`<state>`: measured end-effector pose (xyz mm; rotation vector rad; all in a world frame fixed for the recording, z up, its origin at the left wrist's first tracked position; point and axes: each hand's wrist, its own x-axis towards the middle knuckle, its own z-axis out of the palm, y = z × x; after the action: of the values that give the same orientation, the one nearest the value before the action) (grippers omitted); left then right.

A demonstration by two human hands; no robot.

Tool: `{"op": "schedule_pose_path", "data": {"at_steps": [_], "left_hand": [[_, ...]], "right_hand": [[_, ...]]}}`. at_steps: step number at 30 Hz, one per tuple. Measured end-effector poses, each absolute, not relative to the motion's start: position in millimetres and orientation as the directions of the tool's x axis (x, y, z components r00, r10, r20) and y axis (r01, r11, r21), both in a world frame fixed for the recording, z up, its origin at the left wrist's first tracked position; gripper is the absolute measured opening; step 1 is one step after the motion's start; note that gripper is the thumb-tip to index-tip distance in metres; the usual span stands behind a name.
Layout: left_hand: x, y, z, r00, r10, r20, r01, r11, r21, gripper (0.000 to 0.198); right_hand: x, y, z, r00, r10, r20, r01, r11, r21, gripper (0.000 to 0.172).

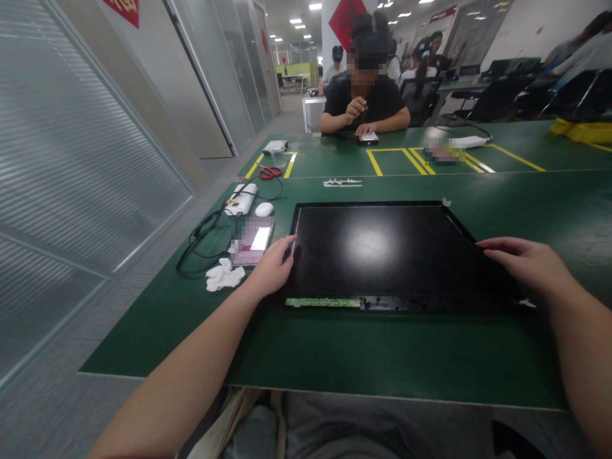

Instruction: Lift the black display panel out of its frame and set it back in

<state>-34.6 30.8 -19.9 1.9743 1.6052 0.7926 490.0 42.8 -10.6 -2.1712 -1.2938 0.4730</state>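
Note:
A flat black display panel (406, 255) with a thin frame lies in front of me, its glossy face reflecting a bright spot. Along its near edge runs a narrow green circuit board (322, 303). My left hand (275, 264) grips the panel's left edge, with the fingertips at the rim and the thumb beside it. On the opposite side, my right hand (530, 258) holds the right edge between fingers and thumb. The undersides of the fingers are partly hidden.
Left of the panel are a phone (253, 241), crumpled tissue (224, 275), a white oval case (264, 209), a white device (241, 199), black cable (198, 239) and red-handled scissors (270, 172). White strips (342, 183) lie beyond. A person (366, 95) sits across the green table (406, 357).

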Motion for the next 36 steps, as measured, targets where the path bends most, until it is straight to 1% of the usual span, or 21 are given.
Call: {"op": "schedule_pose_path", "data": {"at_steps": [2, 4, 6, 8, 9, 11, 14, 17, 19, 23, 26, 30, 33, 36], "left_hand": [[-37, 30, -21, 0.128, 0.981, 0.149, 0.648, -0.196, 0.736, 0.056], [-35, 29, -21, 0.081, 0.986, 0.146, 0.523, -0.167, 0.836, 0.052], [-30, 25, -17, 0.021, 0.994, 0.106, 0.322, -0.107, 0.941, 0.049], [-24, 21, -12, -0.033, 0.999, 0.027, 0.065, -0.025, 0.998, 0.050], [-20, 20, -9, -0.055, 0.998, -0.024, -0.036, 0.022, 0.999, 0.050], [-16, 18, -5, -0.109, 0.989, -0.096, -0.159, 0.077, 0.984, 0.052], [-13, 20, -3, -0.184, 0.968, -0.172, -0.274, 0.118, 0.954, 0.054], [-15, 24, -6, -0.203, 0.953, -0.223, -0.372, 0.136, 0.918, 0.056], [-18, 26, -9, -0.180, 0.949, -0.261, -0.403, 0.171, 0.899, 0.061], [-22, 27, -11, -0.125, 0.939, -0.320, -0.391, 0.250, 0.886, 0.072], [-21, 26, -7, -0.116, 0.941, -0.317, -0.366, 0.256, 0.895, 0.078], [-18, 23, -3, -0.091, 0.947, -0.308, -0.313, 0.266, 0.912, 0.095], [-15, 22, -3, -0.112, 0.947, -0.301, -0.274, 0.262, 0.925, 0.091], [-11, 20, -3, -0.140, 0.955, -0.262, -0.228, 0.227, 0.947, 0.075]], "right_hand": [[487, 42, -8, 0.486, 0.873, -0.034, 0.667, -0.396, -0.631, 0.034], [485, 41, -5, 0.496, 0.867, -0.053, 0.646, -0.409, -0.644, 0.034], [483, 40, -3, 0.496, 0.866, -0.059, 0.636, -0.409, -0.655, 0.033], [481, 40, -1, 0.493, 0.869, -0.048, 0.641, -0.399, -0.655, 0.031], [480, 39, -1, 0.492, 0.870, -0.040, 0.646, -0.395, -0.653, 0.030], [479, 39, 0, 0.490, 0.871, -0.030, 0.652, -0.389, -0.650, 0.029], [479, 38, 1, 0.486, 0.873, -0.031, 0.651, -0.386, -0.653, 0.029], [479, 38, 0, 0.487, 0.872, -0.041, 0.643, -0.391, -0.658, 0.032], [480, 38, -1, 0.484, 0.874, -0.044, 0.643, -0.390, -0.659, 0.033], [483, 40, -3, 0.469, 0.883, -0.027, 0.655, -0.368, -0.659, 0.031], [483, 40, -4, 0.455, 0.890, -0.024, 0.652, -0.351, -0.672, 0.030], [481, 38, -2, 0.456, 0.890, -0.022, 0.649, -0.349, -0.677, 0.030], [477, 36, 0, 0.465, 0.884, -0.039, 0.644, -0.369, -0.671, 0.032], [475, 35, 3, 0.455, 0.890, -0.026, 0.666, -0.360, -0.654, 0.031]]}}
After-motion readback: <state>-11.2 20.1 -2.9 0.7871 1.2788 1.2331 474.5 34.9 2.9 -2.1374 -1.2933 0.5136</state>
